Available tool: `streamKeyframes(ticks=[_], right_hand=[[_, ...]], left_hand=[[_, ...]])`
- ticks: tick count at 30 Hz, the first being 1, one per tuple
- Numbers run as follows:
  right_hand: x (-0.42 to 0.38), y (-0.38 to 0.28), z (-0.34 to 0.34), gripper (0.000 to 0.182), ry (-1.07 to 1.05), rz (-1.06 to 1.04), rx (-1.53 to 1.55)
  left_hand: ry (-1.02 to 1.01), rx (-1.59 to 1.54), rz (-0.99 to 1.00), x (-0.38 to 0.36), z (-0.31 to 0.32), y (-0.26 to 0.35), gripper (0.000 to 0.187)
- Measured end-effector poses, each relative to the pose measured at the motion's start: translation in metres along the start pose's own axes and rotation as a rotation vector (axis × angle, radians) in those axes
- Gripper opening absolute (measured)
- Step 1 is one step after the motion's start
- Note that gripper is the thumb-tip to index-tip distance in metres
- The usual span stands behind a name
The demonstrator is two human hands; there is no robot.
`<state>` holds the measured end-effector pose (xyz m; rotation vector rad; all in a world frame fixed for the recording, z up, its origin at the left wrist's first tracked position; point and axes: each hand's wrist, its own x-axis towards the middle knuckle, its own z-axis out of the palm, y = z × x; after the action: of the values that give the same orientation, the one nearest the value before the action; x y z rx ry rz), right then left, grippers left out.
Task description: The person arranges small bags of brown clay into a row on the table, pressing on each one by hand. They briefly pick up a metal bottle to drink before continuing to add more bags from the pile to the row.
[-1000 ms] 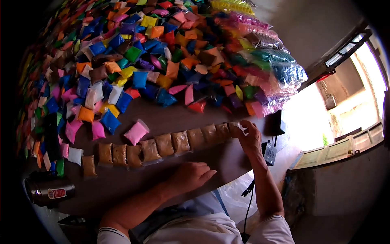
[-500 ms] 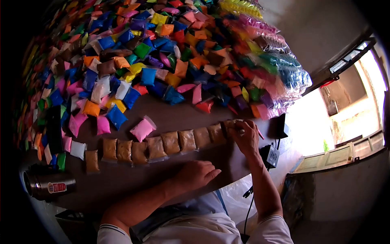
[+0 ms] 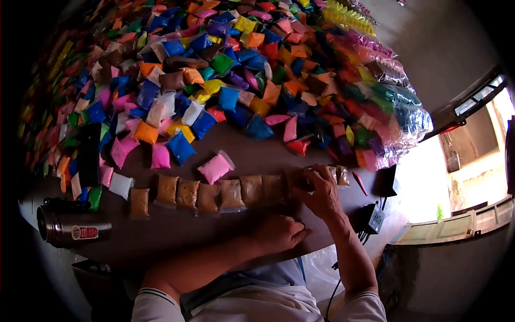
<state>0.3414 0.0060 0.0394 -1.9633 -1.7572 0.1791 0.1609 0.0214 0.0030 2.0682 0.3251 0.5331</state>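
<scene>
Brown packets point(image 3: 214, 194) mostly rowed; right hand point(image 3: 321, 193) gripped row's end packet, left hand point(image 3: 279, 234) lay loosely curled, empty; pile point(image 3: 230, 75) remained unsorted.

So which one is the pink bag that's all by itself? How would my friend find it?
Start at the row of brown packets running across the dark table, just below the big colourful heap. One pink packet lies tilted on the row's upper edge, near its middle. It is the only pink one touching the brown row.

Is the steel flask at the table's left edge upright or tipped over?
Tipped over. The steel flask lies on its side on the table, its labelled body stretched sideways.
</scene>
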Motion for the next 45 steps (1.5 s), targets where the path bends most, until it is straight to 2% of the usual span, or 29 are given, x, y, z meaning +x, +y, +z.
streamKeyframes(ticks=[3, 5, 6, 8, 10, 12, 13, 16, 18, 19, 21, 24, 25, 27, 28, 29, 33, 36, 40, 45], right_hand=[[0.006, -0.009, -0.002, 0.041, -0.018, 0.028, 0.007], [0.009, -0.018, -0.001, 0.035, -0.013, -0.027, -0.071], [0.011, -0.031, -0.003, 0.035, -0.016, -0.035, -0.063], [0.015, -0.061, -0.002, 0.034, -0.028, -0.086, 0.052], [0.020, -0.069, 0.011, 0.035, -0.037, -0.171, 0.042], [0.025, -0.084, 0.018, 0.040, -0.168, -0.132, 0.047], [0.026, -0.081, 0.022, 0.046, -0.271, -0.135, 0.006], [0.030, -0.073, 0.026, 0.049, -0.275, -0.174, 0.065], [0.036, -0.073, 0.017, 0.051, -0.275, -0.178, 0.082], [0.038, -0.073, 0.014, 0.050, -0.262, -0.147, 0.056], [0.041, -0.064, 0.014, 0.047, -0.223, -0.117, 0.057], [0.045, -0.072, 0.013, 0.046, -0.245, -0.143, -0.010], [0.044, -0.083, 0.014, 0.044, -0.182, -0.214, -0.027], [0.043, -0.108, 0.015, 0.042, -0.243, -0.244, 0.023], [0.042, -0.121, 0.016, 0.039, -0.298, -0.262, 0.064], [0.040, -0.135, 0.020, 0.035, -0.236, -0.374, 0.130], [0.031, -0.163, 0.052, 0.035, -0.384, -0.399, 0.128], [0.029, -0.160, 0.069, 0.037, -0.390, -0.429, 0.041], [0.037, -0.145, 0.057, 0.040, -0.343, -0.545, 0.124], [0.041, -0.167, 0.053, 0.041, -0.432, -0.426, 0.050]], left_hand=[[-0.035, -0.003, -0.069, -0.002, 0.007, -0.006, 0.033], [-0.084, -0.008, -0.084, -0.001, -0.001, -0.001, 0.029], [-0.137, -0.019, -0.090, 0.000, -0.006, 0.002, 0.027], [-0.140, -0.060, -0.085, -0.001, 0.001, -0.005, 0.026], [-0.143, -0.098, -0.075, 0.000, 0.011, -0.012, 0.029], [0.263, -0.112, 0.203, 0.005, 0.018, -0.013, 0.035], [0.266, -0.105, 0.198, 0.004, 0.021, -0.014, 0.035], [0.229, -0.069, 0.225, 0.001, 0.015, -0.014, 0.036], [-0.164, -0.086, -0.073, 0.001, 0.003, -0.006, 0.033], [-0.159, -0.083, -0.077, 0.000, 0.002, -0.005, 0.033], [0.006, -0.099, 0.003, -0.002, 0.003, -0.003, 0.041], [-0.010, -0.121, 0.008, -0.002, 0.006, -0.007, 0.037], [-0.002, -0.115, -0.002, -0.001, 0.012, -0.010, 0.037], [0.250, -0.146, 0.190, 0.005, 0.027, -0.018, 0.031], [0.280, -0.137, 0.224, 0.004, 0.033, -0.020, 0.030], [0.211, -0.141, 0.208, 0.003, 0.033, -0.022, 0.030], [-0.178, -0.102, 0.144, 0.010, 0.041, -0.036, 0.027], [-0.589, -0.001, 0.135, 0.025, 0.035, -0.054, 0.027], [-0.282, -0.129, 0.080, 0.004, 0.040, -0.034, 0.027], [-0.135, -0.232, 0.047, -0.004, 0.038, -0.027, 0.027]])
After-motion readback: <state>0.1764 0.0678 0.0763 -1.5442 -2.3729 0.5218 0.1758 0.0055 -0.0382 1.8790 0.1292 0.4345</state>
